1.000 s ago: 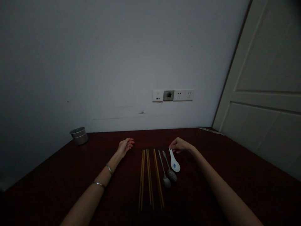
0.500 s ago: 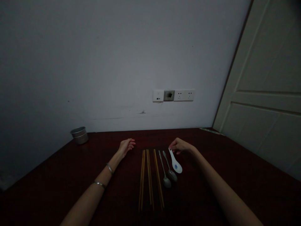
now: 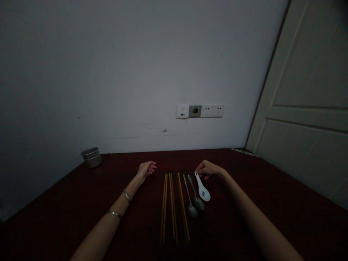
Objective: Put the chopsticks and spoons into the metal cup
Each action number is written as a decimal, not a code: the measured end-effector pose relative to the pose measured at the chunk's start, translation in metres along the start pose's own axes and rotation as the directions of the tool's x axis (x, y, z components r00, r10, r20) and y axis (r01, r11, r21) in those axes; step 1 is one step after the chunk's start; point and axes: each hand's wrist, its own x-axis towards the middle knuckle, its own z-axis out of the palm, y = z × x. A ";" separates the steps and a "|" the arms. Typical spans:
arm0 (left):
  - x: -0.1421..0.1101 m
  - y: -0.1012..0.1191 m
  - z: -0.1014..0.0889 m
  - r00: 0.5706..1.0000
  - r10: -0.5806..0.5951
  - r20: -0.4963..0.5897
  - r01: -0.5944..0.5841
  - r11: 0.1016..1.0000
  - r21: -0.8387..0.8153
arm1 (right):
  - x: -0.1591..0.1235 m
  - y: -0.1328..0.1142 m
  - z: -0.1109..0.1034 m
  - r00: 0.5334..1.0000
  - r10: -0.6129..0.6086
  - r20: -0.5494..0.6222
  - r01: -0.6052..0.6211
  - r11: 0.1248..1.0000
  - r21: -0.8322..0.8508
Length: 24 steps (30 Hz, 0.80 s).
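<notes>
My right hand (image 3: pixel 208 169) pinches the handle end of a white soup spoon (image 3: pixel 203 193) with a blue mark in its bowl. The spoon lies on the dark red table, bowl toward me. Left of it are two metal spoons, one with a broader bowl (image 3: pixel 199 203) and one with a thin handle (image 3: pixel 193 211). Further left, three pairs of wooden chopsticks (image 3: pixel 183 210) lie lengthwise, side by side. My left hand (image 3: pixel 146 169) rests on its side beyond the leftmost pair, fingers loosely bent and slightly apart, holding nothing. Two bracelets circle that forearm.
A grey metal cup (image 3: pixel 92 158) stands at the table's far left corner. Behind the table (image 3: pixel 130 232) rises a white wall with sockets and a switch (image 3: pixel 199 111). A pale panelled door (image 3: pixel 299 134) borders the right side, near a thin flat strip (image 3: pixel 243 152).
</notes>
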 end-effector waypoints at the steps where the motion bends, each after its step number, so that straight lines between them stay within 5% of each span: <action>1: 0.000 0.000 0.000 1.000 0.002 0.002 -0.002 1.000 0.002 | 0.000 0.000 0.000 1.000 0.001 0.000 -0.001 1.000 -0.001; 12: 0.005 -0.004 -0.002 1.000 0.011 0.003 -0.011 1.000 0.017 | -0.005 -0.004 -0.007 1.000 -0.028 -0.004 0.028 0.999 -0.041; 15: 0.003 -0.003 -0.002 1.000 0.018 0.006 -0.018 1.000 0.008 | -0.001 0.004 -0.012 0.987 -0.051 -0.154 0.025 0.985 -0.171; 20: 0.001 -0.002 -0.001 0.999 0.047 0.019 -0.047 0.999 0.019 | 0.006 0.027 -0.015 0.856 -0.189 -0.481 -0.152 0.797 -0.584; 24: 0.001 -0.003 0.001 0.996 0.079 0.027 -0.081 0.995 0.064 | 0.011 0.046 -0.005 0.821 -0.097 -0.562 -0.314 0.746 -0.587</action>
